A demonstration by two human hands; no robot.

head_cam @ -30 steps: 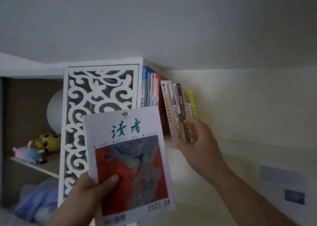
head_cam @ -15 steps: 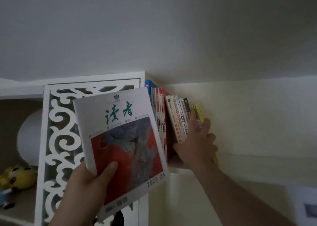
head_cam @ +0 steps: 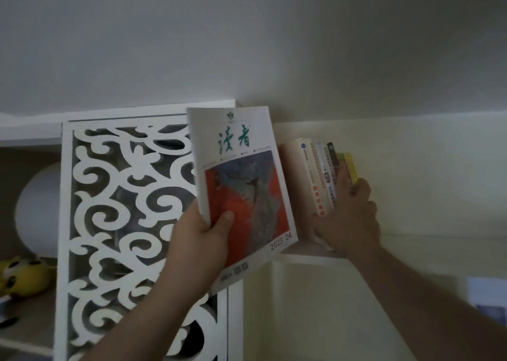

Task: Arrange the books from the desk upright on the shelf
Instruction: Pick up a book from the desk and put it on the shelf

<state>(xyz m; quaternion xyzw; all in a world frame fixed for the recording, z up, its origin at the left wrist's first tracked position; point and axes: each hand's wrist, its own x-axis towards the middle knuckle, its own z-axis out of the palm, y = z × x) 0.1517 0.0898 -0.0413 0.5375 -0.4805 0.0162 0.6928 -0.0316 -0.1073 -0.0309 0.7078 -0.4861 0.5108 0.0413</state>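
My left hand point(head_cam: 201, 240) grips a thin magazine point(head_cam: 241, 174) with a white cover, green characters and a red picture, thumb on its front. It is held upright and raised in front of the left part of the shelf's book row, hiding those books. To its right stand several books point(head_cam: 319, 174) on the shelf point(head_cam: 307, 253), leaning slightly. My right hand point(head_cam: 348, 212) holds these books from the right side, fingers curled round the yellow-green spines.
A white carved lattice panel point(head_cam: 123, 223) forms the cabinet side left of the shelf. Behind it are a white globe lamp point(head_cam: 38, 210) and a yellow plush toy point(head_cam: 22, 275). The wall point(head_cam: 425, 174) closes the shelf on the right.
My left hand has lifted the magazine up and to the right, in front of the book row. My right hand has stayed on the right-hand books, pulling them rightwards.
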